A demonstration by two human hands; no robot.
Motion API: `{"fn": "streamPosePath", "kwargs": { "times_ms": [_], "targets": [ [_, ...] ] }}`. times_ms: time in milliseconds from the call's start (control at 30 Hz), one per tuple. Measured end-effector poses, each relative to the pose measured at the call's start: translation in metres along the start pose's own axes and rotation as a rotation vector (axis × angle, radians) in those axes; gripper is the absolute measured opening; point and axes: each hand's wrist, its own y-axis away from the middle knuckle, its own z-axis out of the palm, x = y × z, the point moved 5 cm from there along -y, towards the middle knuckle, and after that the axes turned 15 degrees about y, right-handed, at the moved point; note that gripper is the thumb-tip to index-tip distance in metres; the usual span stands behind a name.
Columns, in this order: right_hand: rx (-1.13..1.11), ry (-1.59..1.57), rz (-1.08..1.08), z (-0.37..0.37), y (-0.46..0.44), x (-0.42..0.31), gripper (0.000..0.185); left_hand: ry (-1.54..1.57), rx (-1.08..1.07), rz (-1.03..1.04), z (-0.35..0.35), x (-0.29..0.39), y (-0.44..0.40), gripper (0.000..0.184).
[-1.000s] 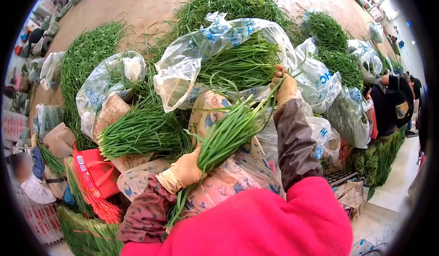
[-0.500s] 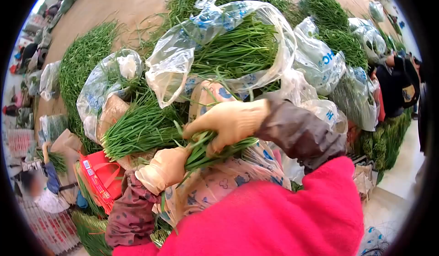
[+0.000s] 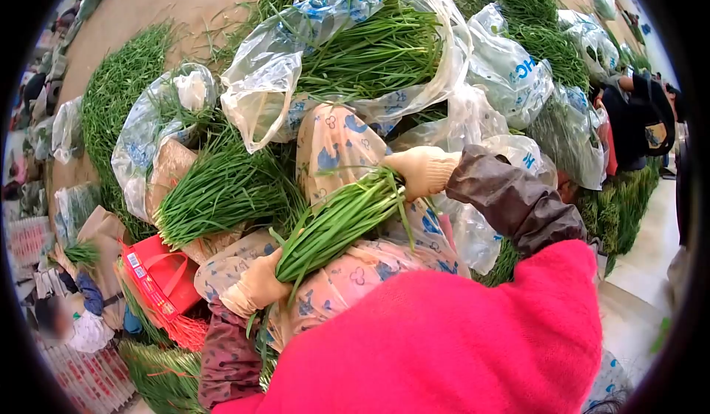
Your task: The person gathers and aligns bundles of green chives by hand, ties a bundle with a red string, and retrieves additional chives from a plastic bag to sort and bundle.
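A bunch of chives (image 3: 336,225) lies slantwise over my lap, which is covered by a patterned plastic apron (image 3: 336,144). My left hand (image 3: 259,284), in a cream glove, is closed around its lower left end. At the upper right end, my right hand (image 3: 420,171), gloved alike, grips the stalks; its fingertips are partly hidden. A larger pile of chives (image 3: 214,199) rests just beyond my left hand. Ahead, an open clear plastic bag (image 3: 259,81) holds more chives (image 3: 377,52).
A red bag (image 3: 159,273) with red ties (image 3: 185,331) stands at my left. Full plastic bags (image 3: 510,81) crowd the right side. Greens (image 3: 122,111) are heaped on the floor (image 3: 200,11). A person (image 3: 81,318) sits at far left, another (image 3: 636,122) is at right.
My right hand has moved right and up, away from my left hand. The chives, bunched under my hands before, now stretch between them. The view has shifted slightly.
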Motion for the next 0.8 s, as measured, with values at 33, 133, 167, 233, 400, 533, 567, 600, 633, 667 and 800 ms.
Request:
{"fn": "streamPosePath", "kwargs": {
  "times_ms": [33, 133, 167, 233, 400, 533, 567, 600, 633, 667, 800],
  "targets": [
    [0.002, -0.001, 0.003, 0.005, 0.000, 0.001, 0.065, 0.054, 0.013, 0.049, 0.002, -0.003, -0.001, 0.048],
    [0.187, -0.103, 0.097, 0.004, 0.007, 0.005, 0.047, 0.082, 0.054, 0.120, 0.003, -0.006, 0.003, 0.049],
    [0.295, -0.058, 0.070, -0.004, 0.012, 0.005, 0.043, 0.055, 0.080, 0.140, 0.003, -0.005, 0.005, 0.051],
    [0.426, 0.029, 0.072, -0.025, 0.021, 0.004, 0.036, 0.063, 0.094, 0.144, 0.006, -0.006, 0.009, 0.059],
    [0.778, 0.132, 0.165, -0.062, 0.023, 0.043, 0.032, 0.157, 0.183, 0.251, 0.014, 0.016, 0.019, 0.063],
    [0.906, -0.719, 0.363, -0.070, 0.029, 0.120, 0.024, 0.069, 0.279, 0.284, 0.010, -0.005, 0.031, 0.055],
    [0.880, -0.847, 0.251, -0.065, 0.023, 0.127, 0.024, 0.072, 0.292, 0.277, 0.011, -0.006, 0.032, 0.055],
    [0.848, -0.975, 0.138, -0.061, 0.017, 0.131, 0.025, 0.130, 0.341, 0.268, 0.011, -0.008, 0.032, 0.054],
    [0.772, -0.984, 0.257, -0.073, 0.033, 0.090, 0.027, 0.184, 0.386, 0.260, 0.011, -0.010, 0.032, 0.052],
    [0.738, -0.953, 0.307, -0.073, 0.036, 0.066, 0.025, 0.181, 0.393, 0.260, 0.011, -0.012, 0.031, 0.052],
    [0.606, -0.344, 0.068, -0.068, 0.014, -0.027, 0.052, 0.192, 0.497, 0.294, 0.017, -0.017, 0.023, 0.047]
  ]
}}
